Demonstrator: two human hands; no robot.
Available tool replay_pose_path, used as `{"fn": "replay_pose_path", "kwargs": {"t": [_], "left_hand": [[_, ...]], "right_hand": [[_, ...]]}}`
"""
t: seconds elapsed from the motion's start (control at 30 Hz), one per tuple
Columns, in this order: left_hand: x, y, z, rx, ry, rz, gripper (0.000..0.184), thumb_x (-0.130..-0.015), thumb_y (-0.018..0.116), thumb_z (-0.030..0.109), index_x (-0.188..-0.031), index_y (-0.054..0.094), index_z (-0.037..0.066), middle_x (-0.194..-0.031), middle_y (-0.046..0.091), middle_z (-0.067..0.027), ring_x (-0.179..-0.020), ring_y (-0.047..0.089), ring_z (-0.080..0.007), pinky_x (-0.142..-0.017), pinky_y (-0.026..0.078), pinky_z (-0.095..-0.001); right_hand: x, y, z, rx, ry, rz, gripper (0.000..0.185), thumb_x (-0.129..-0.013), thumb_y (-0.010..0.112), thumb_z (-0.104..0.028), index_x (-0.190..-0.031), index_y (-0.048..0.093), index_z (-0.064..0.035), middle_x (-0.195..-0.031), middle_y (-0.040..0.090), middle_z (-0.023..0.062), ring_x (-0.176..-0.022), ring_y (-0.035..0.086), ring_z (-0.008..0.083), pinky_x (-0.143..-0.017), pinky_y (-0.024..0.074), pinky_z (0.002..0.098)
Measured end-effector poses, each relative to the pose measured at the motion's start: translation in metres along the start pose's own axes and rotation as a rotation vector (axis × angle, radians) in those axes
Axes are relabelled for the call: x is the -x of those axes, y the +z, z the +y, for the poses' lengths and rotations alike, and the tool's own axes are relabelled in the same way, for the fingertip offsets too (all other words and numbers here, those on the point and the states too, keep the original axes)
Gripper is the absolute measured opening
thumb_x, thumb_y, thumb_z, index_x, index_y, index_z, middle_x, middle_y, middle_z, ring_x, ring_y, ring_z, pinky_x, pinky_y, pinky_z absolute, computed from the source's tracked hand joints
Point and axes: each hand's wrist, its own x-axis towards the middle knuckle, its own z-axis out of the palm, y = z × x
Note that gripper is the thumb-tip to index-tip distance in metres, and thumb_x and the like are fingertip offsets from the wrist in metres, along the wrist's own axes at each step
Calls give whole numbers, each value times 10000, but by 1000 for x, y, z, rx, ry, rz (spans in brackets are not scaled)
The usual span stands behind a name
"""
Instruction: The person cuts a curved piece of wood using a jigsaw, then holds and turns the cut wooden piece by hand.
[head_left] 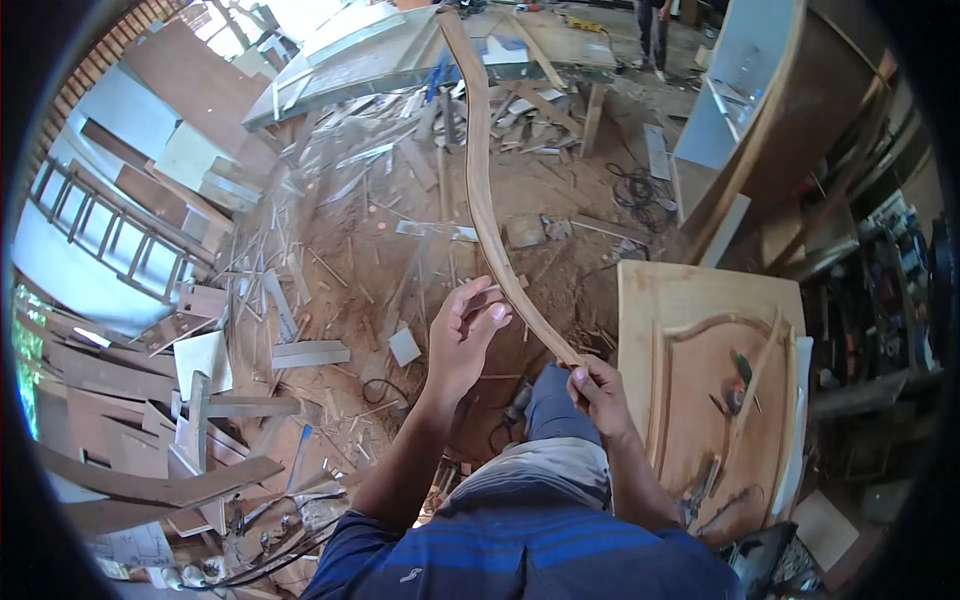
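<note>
A long curved wooden strip (pixel 483 190) rises away from me, its far end over the workbench at the back. My right hand (pixel 597 388) is closed around its near end, thumb on top. Just left of the strip's lower half is my left hand (pixel 466 335), its fingers loosely bent and apart from the thumb. The left fingertips come close to the strip's edge; whether they touch it I cannot tell. To the right of my right hand lies a wooden panel (pixel 640 300) with a raised curved moulding, bearing several hand tools and a thin wood strip.
A workbench (pixel 560 55) stands at the back, with scrap wood heaped beneath it. Offcuts and cables litter the dirt floor (pixel 340 230). A ladder (pixel 110 225) and boards lean at left. A cabinet-like piece (pixel 745 90) stands at right. Another person (pixel 653 35) stands far back.
</note>
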Motion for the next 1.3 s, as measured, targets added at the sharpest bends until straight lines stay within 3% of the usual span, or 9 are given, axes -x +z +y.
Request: {"fn": "replay_pose_path", "kwargs": {"t": [0.23,0.33,0.43,0.6,0.67,0.93,1.03,1.2,1.3], "left_hand": [[-159,13,-15,3,24,79,272,-1115,708,104,-1358,651,-7,-1183,741,-76,-1082,748,-156,-996,644,-352],[-234,44,-25,-117,-54,29,178,-1142,650,107,-1291,664,12,-1147,730,-55,-1044,739,-145,-967,664,-379],[-297,80,-36,25,-133,-82,167,-1118,710,118,-1255,694,24,-1090,754,-41,-1012,740,-114,-916,643,-317],[-370,133,-53,121,-246,-142,225,-1133,689,155,-1296,657,5,-1159,752,-101,-1074,791,-243,-951,670,-416],[-392,146,-62,149,-251,-169,247,-1149,651,147,-1323,645,-28,-1206,733,-134,-1067,782,-269,-980,669,-476],[-488,175,-88,148,-347,-340,304,-1136,694,197,-1337,665,-30,-1203,781,-135,-1108,804,-278,-970,658,-404],[-530,178,-103,161,-375,-434,320,-1130,701,203,-1349,665,-28,-1206,787,-144,-1117,801,-274,-962,661,-409],[-609,171,-104,242,-438,-565,321,-1128,703,216,-1347,666,-15,-1238,783,-160,-1141,799,-289,-941,670,-418],[-661,149,-110,341,-437,-566,311,-1119,718,203,-1350,660,2,-1252,783,-160,-1168,794,-292,-932,662,-401]], "right_hand": [[-146,-65,-40,149,-39,-112,318,-1164,648,-331,-1246,760,-45,-752,603,-52,-606,490,37,-538,377,241],[-189,-107,-75,133,9,-53,337,-1153,674,-349,-1265,758,-42,-757,601,-59,-635,502,33,-550,371,234],[-213,-152,-108,112,66,-7,327,-1161,662,-351,-1242,758,-49,-756,599,-69,-626,497,29,-548,366,234],[-232,-198,-139,165,105,92,354,-1150,674,-413,-1172,752,-68,-748,597,-71,-600,484,24,-534,366,235],[-235,-211,-141,177,94,119,388,-1163,645,-409,-1256,754,-48,-749,618,-51,-587,477,27,-523,364,227],[-266,-234,-165,145,66,281,334,-1176,624,-326,-1278,753,-35,-757,652,-28,-557,460,34,-499,352,238],[-286,-236,-179,147,112,377,336,-1162,656,-372,-1174,753,-50,-751,648,-48,-576,493,31,-513,386,240],[-342,-219,-211,247,201,588,375,-1131,701,-398,-1115,766,-29,-816,749,36,-637,609,75,-557,462,264],[-396,-209,-228,259,171,562,388,-1125,713,-399,-1128,783,-17,-829,755,33,-672,633,81,-595,495,268]]}}
